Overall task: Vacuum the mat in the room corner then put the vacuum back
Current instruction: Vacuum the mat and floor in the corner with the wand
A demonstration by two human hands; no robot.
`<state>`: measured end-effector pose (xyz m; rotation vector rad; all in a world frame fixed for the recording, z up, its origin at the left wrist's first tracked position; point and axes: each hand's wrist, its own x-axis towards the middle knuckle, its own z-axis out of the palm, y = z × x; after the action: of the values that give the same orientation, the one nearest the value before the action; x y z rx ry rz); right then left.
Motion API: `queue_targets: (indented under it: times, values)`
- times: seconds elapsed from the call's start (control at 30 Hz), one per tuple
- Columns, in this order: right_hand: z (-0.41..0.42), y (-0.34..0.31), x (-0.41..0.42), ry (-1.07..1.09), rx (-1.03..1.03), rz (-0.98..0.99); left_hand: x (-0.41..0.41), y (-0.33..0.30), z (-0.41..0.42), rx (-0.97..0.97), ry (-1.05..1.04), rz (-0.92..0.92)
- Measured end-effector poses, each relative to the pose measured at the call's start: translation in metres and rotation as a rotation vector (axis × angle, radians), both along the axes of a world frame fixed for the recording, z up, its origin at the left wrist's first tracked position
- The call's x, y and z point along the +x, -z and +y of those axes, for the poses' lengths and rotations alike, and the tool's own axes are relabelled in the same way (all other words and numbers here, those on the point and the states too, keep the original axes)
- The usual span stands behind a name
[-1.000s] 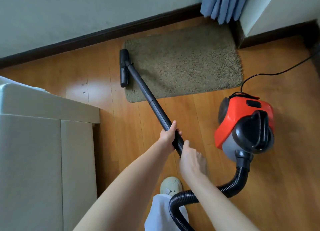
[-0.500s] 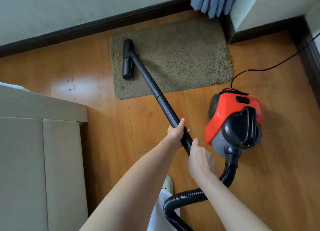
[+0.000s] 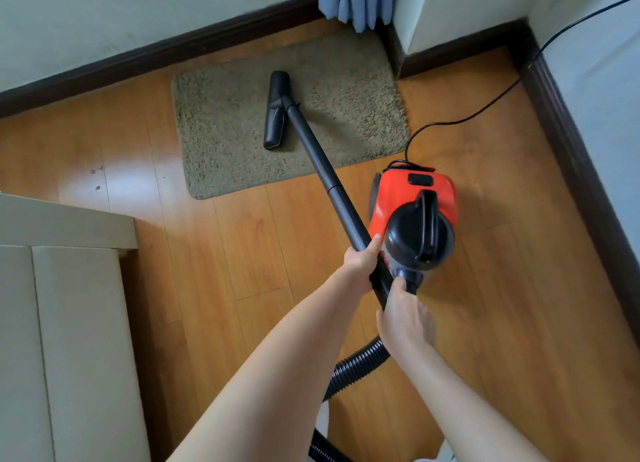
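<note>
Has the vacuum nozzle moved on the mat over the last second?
Yes. The nozzle has slid rightward from the mat's left edge toward its middle.

The shaggy olive-brown rectangular mat (image 3: 349, 115) lay flat on the wooden floor in the corner. My vacuum's black floor nozzle (image 3: 276, 109) rested on the mat's middle, its long black wand (image 3: 325, 174) slanting back toward me. The red-and-black canister vacuum (image 3: 415, 215) stood just beside the mat's near right corner.
</note>
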<state>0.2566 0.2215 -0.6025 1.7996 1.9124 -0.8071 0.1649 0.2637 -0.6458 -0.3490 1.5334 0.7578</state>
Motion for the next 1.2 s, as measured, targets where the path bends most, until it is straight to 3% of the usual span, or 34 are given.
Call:
queue_targets:
  times: [0.4,0.6,0.87,1.2]
  values:
    - [0.001,-0.019,0.075,0.110,-0.001,0.040,0.080,-0.027,0.007,0.021,-0.018,-0.037]
    - [-0.002,-0.040,0.081,0.222,-0.091,0.159,0.090,-0.046,0.005,0.033,0.059,0.054]
    - [0.007,-0.072,0.050,0.155,-0.097,0.283,0.051,-0.073,0.009,0.123,0.075,0.163]
    - [0.046,-0.080,-0.033,0.053,-0.334,0.339,-0.043,-0.071,0.022,0.103,-0.061,0.223]
